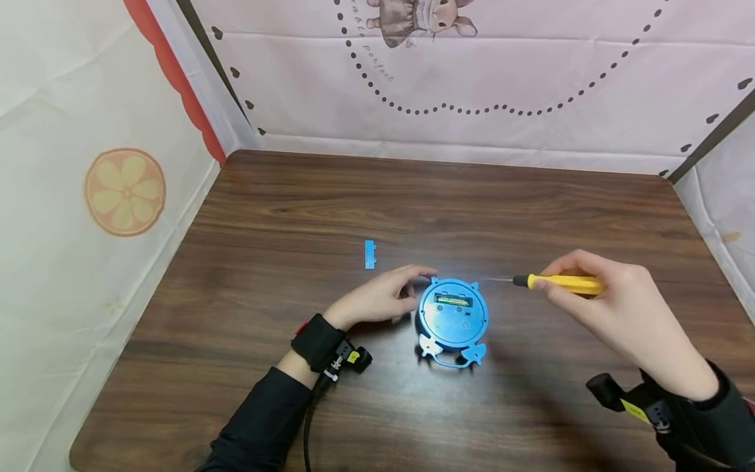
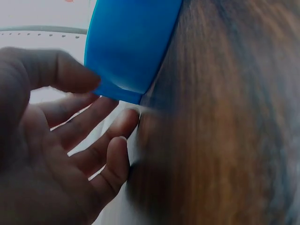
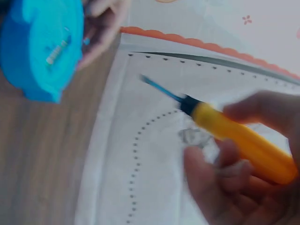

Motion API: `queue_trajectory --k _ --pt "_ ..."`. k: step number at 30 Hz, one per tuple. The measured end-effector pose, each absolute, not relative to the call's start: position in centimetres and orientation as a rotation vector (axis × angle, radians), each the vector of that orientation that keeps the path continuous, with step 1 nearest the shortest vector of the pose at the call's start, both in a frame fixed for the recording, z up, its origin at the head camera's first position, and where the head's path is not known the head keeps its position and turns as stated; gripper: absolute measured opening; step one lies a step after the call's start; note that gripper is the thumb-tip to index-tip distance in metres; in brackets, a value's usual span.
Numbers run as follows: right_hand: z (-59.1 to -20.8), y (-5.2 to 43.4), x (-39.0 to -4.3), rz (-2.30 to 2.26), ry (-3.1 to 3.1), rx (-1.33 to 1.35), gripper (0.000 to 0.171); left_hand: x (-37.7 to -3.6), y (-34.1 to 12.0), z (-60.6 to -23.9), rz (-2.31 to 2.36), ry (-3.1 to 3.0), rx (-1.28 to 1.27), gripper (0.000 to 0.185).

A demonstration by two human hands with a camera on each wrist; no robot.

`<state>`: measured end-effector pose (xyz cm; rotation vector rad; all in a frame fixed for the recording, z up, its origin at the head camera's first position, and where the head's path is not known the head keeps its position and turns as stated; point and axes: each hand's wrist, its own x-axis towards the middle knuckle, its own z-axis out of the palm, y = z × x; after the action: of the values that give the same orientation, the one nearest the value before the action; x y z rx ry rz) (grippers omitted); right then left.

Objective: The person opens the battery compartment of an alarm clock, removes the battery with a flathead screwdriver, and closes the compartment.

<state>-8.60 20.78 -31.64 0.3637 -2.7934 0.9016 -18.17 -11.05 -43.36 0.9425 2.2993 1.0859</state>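
A blue twin-bell alarm clock (image 1: 453, 321) lies face down, its bells and handle toward me. A battery (image 1: 453, 299) shows in its uncovered compartment. My left hand (image 1: 386, 295) holds the clock's left edge, thumb against the side and index finger by one foot; the left wrist view shows the thumb (image 2: 77, 77) at the blue rim and the other fingers loosely bent. To the right of the clock, my right hand (image 1: 613, 295) grips a screwdriver (image 1: 569, 283) by its yellow handle. The shaft points left, its tip apart from the clock in the right wrist view.
A small blue battery cover (image 1: 369, 254) lies on the brown wooden table (image 1: 330, 203), beyond my left hand. Printed white cloth (image 1: 501, 72) stands around the table's back and sides. A black cable (image 1: 308, 426) runs from the left wrist camera.
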Motion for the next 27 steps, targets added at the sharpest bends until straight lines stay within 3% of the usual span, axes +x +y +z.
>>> queue_trajectory --k 11,27 --pt "-32.4 18.8 -11.0 0.715 -3.108 0.558 0.011 -18.1 -12.0 -43.5 0.960 2.135 1.001 0.094" --pt "-32.9 16.9 -13.1 0.605 -3.255 0.610 0.018 -18.3 -12.8 -43.7 0.995 2.156 0.974 0.094"
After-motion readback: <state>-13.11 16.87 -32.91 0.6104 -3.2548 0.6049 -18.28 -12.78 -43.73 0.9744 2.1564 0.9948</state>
